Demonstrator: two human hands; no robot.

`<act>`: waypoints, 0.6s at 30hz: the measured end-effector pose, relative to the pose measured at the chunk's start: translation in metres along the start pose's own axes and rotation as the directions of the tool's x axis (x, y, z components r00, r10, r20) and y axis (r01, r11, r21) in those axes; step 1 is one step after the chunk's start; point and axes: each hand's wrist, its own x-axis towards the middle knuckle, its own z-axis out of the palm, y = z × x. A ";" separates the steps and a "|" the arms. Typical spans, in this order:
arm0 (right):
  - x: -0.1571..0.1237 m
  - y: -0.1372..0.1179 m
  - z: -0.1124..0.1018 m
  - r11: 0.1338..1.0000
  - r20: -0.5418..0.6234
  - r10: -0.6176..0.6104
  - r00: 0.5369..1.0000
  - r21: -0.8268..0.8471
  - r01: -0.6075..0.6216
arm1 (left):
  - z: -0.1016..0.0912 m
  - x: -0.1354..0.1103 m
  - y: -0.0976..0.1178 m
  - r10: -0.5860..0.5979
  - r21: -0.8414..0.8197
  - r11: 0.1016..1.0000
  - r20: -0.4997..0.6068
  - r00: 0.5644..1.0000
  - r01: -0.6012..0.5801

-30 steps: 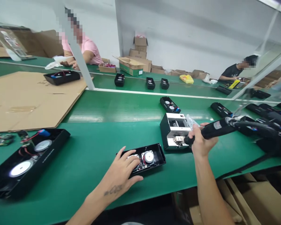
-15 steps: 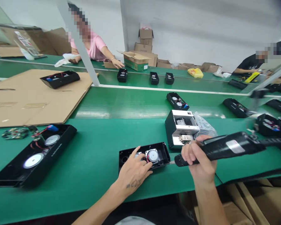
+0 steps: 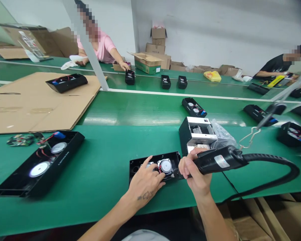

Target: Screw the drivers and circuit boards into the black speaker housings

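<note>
Judging from the head view, the only view there is, the likeliest slip is the electric screwdriver [image 3: 219,161] skating off its mark: it is held nearly level, its tip meeting the right end of the small open speaker housing [image 3: 154,166] at a shallow slant, so a push along the tool could make the bit jump and scar the black plastic or nick the red wires beside the round speaker driver [image 3: 165,166]. A second risk is the housing sliding on the smooth green bench [image 3: 102,157], since only the left hand [image 3: 144,182] pins it. The thick black cable [image 3: 271,174] loops off toward 3 o'clock and could drag the tool sideways.

The right hand [image 3: 196,170] has its fingers closed round the front of the screwdriver, thumb on top. The left hand lies spread and open over the near edge of the housing, fingertips [image 3: 150,160] on the parts inside, gripping nothing. The housing sits at 12 o'clock from the left hand and at 9 o'clock from the right hand, the tool tip touching or almost touching it; which one, I cannot tell.

At 1 o'clock from the housing, just behind it, stands a black and white box [image 3: 197,134] with a crumpled clear bag [image 3: 222,135] beside it. Well apart at 9 o'clock lies a long speaker housing [image 3: 40,164], with a circuit board [image 3: 21,139] beyond it and a cardboard sheet [image 3: 40,100] farther back. A co-worker in a pink shirt [image 3: 104,48] reaches onto the far bench
</note>
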 end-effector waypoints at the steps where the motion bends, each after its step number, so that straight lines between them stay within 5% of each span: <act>1: 0.000 0.001 0.001 1.000 0.006 -0.001 1.000 0.005 0.001 | 0.000 0.000 0.000 0.000 0.000 1.000 0.004 1.000 0.000; 18: -0.014 0.010 0.004 0.999 0.129 0.005 0.992 -0.044 0.000 | 0.001 0.000 0.003 -0.007 -0.005 1.000 0.030 1.000 0.008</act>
